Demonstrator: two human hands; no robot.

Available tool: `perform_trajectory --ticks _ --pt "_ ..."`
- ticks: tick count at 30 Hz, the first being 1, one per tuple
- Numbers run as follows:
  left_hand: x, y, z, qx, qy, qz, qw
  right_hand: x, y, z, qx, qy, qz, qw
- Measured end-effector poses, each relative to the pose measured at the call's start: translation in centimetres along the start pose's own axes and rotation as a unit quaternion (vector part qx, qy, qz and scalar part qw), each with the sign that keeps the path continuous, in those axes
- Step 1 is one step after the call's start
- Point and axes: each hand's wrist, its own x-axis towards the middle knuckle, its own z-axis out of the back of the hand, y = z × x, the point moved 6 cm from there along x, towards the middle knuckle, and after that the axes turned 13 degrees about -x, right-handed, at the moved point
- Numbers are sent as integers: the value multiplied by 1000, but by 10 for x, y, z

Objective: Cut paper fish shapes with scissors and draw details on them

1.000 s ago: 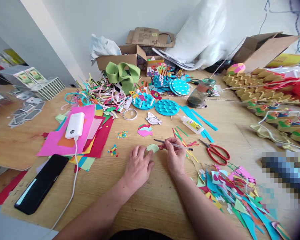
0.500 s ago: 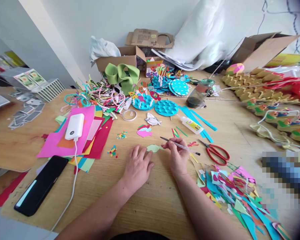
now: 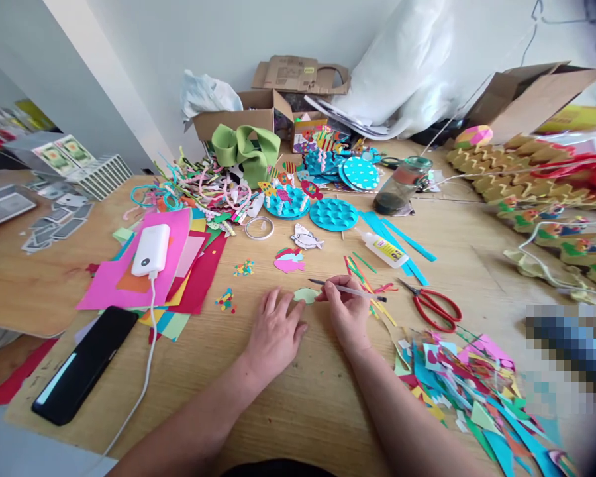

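My left hand [image 3: 275, 329] lies flat on the wooden table [image 3: 298, 397], fingers spread, fingertips touching the near edge of a small pale green paper shape [image 3: 305, 295]. My right hand [image 3: 346, 311] is closed in a pinch on a thin pen [image 3: 347, 289] that lies almost level, its tip pointing left above the green shape. A pink paper fish [image 3: 289, 260] and a white paper fish [image 3: 306, 237] lie just beyond.
Red scissors [image 3: 432, 306] and a glue bottle [image 3: 383, 246] lie to the right. Paper scraps [image 3: 471, 391] pile at the near right. Coloured sheets with a white power bank [image 3: 150, 249] and a black phone [image 3: 84, 363] sit left. Blue discs [image 3: 332, 213], a glass jar [image 3: 401, 183] and cardboard boxes [image 3: 248, 119] stand behind.
The pen swung slightly in my right hand, tilting up and then back to near level. My left hand stayed flat by the green shape.
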Motion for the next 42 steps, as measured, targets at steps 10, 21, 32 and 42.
perform_trajectory --ticks 10,21,32,42 --pt "-1 0 2 5 -10 2 1000 -4 -13 -16 -86 117 -29 989" --pt "-1 0 3 1 -12 5 1000 -2 -16 -18 -118 132 -19 984" --pt "-1 0 4 -11 -12 9 1000 -2 -16 -18 -92 127 -24 987" --pt "-1 -1 3 -4 9 7 1000 0 -8 -10 -113 66 20 991"
